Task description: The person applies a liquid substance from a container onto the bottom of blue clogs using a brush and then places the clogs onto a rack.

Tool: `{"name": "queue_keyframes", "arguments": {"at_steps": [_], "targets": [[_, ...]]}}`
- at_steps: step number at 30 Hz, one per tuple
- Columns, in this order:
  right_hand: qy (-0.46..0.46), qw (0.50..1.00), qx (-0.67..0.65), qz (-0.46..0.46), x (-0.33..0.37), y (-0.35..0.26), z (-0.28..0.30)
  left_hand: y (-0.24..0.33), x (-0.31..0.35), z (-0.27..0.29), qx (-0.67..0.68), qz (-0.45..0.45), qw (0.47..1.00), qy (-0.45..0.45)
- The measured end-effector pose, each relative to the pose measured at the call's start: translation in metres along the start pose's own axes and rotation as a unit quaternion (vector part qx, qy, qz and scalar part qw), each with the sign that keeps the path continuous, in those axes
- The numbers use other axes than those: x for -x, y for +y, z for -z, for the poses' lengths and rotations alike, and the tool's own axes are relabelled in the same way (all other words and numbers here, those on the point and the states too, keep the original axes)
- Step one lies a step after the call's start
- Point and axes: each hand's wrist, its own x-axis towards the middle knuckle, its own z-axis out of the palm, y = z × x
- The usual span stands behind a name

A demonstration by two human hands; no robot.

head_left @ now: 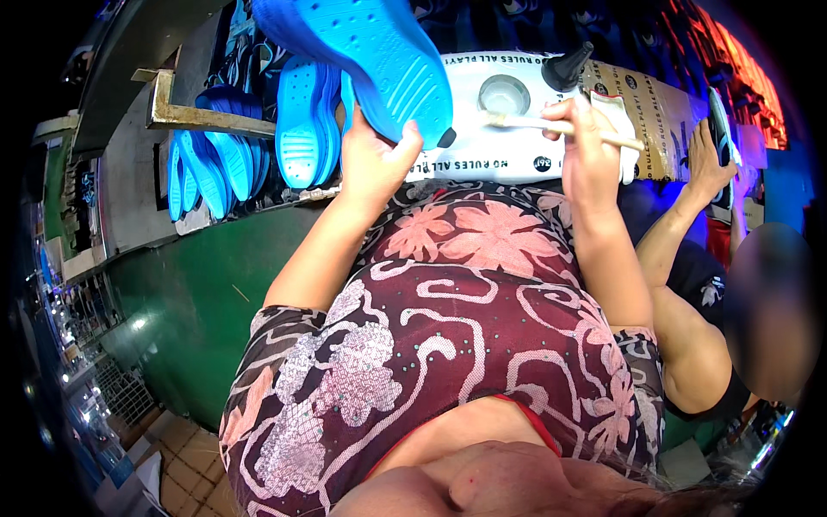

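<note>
Raised in my left hand [379,159] is a bright blue shoe sole [362,65]; my fingers and thumb grip its lower end, beside a small dark patch. My right hand [588,146] pinches a brush [603,135] with a pale wooden handle. The brush's bristles point left, just below a small round translucent bowl [504,95], and whether they touch anything I cannot tell. Under the bowl lies a white printed sheet [474,73]. A black cone-shaped nozzle [568,67] stands behind my right hand.
More blue soles [301,129] lean in a stack at the left, near a worn metal bracket [207,118]. Brown printed paper [659,108] covers the surface at the right. Beside me, a co-worker's hand [711,164] holds a shoe part. Dark shoe parts line the far side.
</note>
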Motion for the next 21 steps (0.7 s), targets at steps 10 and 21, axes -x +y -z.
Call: {"name": "queue_keyframes", "arguments": {"at_steps": [10,21], "targets": [[-0.097,0.935,0.206,0.273,0.006,-0.016,-0.030,0.010,0.004,-0.013,-0.052,-0.139,0.988,0.042],[-0.081,0.946,0.205,0.239,0.007,-0.021,-0.027,0.001,0.008,-0.010,-0.056,-0.176,0.982,0.043]]}}
